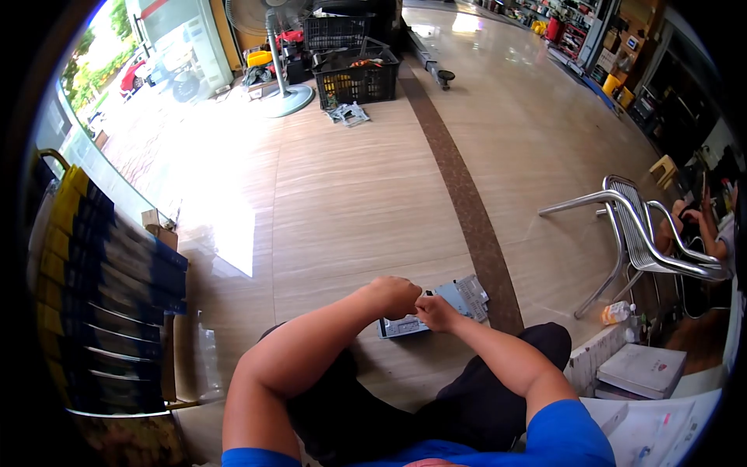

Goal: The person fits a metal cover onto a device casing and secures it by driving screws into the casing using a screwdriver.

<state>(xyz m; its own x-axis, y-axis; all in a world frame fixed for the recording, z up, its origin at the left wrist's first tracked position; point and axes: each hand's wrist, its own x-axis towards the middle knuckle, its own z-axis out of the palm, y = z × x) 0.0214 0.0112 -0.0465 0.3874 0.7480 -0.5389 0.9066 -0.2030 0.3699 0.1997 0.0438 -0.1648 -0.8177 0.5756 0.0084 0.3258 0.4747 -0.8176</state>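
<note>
On the floor in front of my crossed legs lies a flat silver metal box [456,296], with a paler printed or slotted part at its right end. Its kind is not plain from here. Above the box's left half, my left hand [397,297] is closed, its back turned up. Close beside it, my right hand [437,311] is closed too, with the fingers curled toward the left hand. Something small and dark shows between the two hands, too small to name. My hands cover part of the box's top.
Stacked blue and yellow boxes [101,288] stand at the left. A metal chair [630,226] is at the right, near another person [700,222]. Beside it are a bottle [617,313] and a white box [643,368]. Ahead stand a fan [284,97] and black crates [358,82].
</note>
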